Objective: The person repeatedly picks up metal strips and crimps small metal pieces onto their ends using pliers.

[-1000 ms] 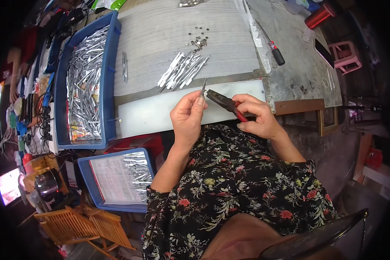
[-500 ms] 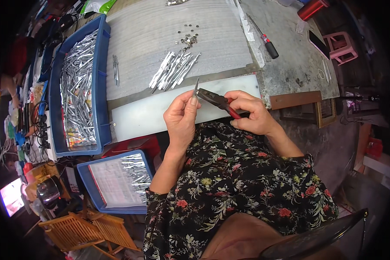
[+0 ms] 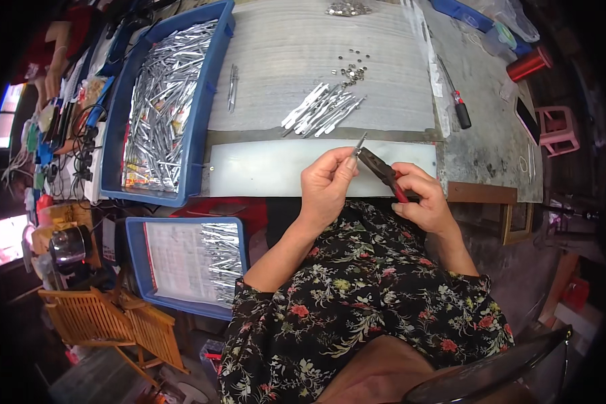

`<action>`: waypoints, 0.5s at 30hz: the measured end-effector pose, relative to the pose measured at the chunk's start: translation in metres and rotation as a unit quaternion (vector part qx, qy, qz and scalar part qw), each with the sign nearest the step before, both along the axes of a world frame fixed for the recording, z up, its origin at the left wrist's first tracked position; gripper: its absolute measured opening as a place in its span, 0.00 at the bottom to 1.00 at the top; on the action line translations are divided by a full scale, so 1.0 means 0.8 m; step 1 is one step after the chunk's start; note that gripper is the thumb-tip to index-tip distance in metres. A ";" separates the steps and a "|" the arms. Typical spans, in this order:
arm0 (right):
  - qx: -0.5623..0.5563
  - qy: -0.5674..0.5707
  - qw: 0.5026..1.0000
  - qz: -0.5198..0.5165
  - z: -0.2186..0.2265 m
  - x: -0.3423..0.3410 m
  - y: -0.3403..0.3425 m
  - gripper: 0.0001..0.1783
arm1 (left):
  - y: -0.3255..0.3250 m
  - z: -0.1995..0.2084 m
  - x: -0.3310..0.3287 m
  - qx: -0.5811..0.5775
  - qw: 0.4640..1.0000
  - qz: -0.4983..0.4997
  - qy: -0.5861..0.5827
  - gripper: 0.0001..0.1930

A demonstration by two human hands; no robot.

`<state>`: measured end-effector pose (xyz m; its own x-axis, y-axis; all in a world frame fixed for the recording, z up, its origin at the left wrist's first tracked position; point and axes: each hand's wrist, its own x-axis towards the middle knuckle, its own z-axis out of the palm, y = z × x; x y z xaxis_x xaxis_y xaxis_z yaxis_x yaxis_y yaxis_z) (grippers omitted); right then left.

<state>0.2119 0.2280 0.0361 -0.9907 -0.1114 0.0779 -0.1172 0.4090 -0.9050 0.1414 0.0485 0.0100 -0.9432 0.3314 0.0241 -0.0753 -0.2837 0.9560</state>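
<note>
My left hand (image 3: 328,183) pinches a slim silvery metal piece (image 3: 361,142) between thumb and fingertips, its pointed end sticking up. Wrapped round the red handles of a pair of pliers (image 3: 382,169) is my right hand (image 3: 424,200). The dark jaws of the pliers meet the metal piece just above my left fingertips; whether they bite on it I cannot tell. Both hands are over the front edge of a white board (image 3: 249,170). Beyond it lies a bundle of similar flat metal pieces (image 3: 322,111), with small metal rings (image 3: 352,74) scattered behind them.
On the left stands a deep blue bin (image 3: 196,135) heaped with metal pieces; a lower blue tray (image 3: 130,259) holds more. A screwdriver (image 3: 462,113), a phone (image 3: 527,121) and a red spool (image 3: 528,64) lie right. A wooden folding chair (image 3: 91,322) stands lower left.
The whole view has swung, so the table and hands appear farther right. Both hands keep their grips, and the pliers stay at the metal piece.
</note>
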 end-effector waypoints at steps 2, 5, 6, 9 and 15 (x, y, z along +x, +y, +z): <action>0.002 0.005 1.000 0.005 0.002 -0.001 -0.002 0.12 | 0.000 -0.003 0.001 -0.006 1.000 0.002 0.010 0.09; -0.049 -0.042 0.998 0.012 0.005 -0.004 -0.001 0.10 | 0.000 -0.009 0.000 -0.038 0.997 0.021 0.067 0.10; -0.102 -0.092 0.990 0.013 0.006 -0.004 0.000 0.10 | 0.000 -0.010 0.000 -0.061 0.991 0.034 0.114 0.10; -0.289 -0.164 0.943 0.002 -0.011 -0.003 0.004 0.09 | 0.000 0.003 0.003 -0.114 0.979 0.056 0.159 0.09; -0.362 -0.196 0.911 0.016 -0.010 -0.008 -0.001 0.10 | -0.002 -0.003 -0.002 -0.076 0.986 0.045 0.139 0.09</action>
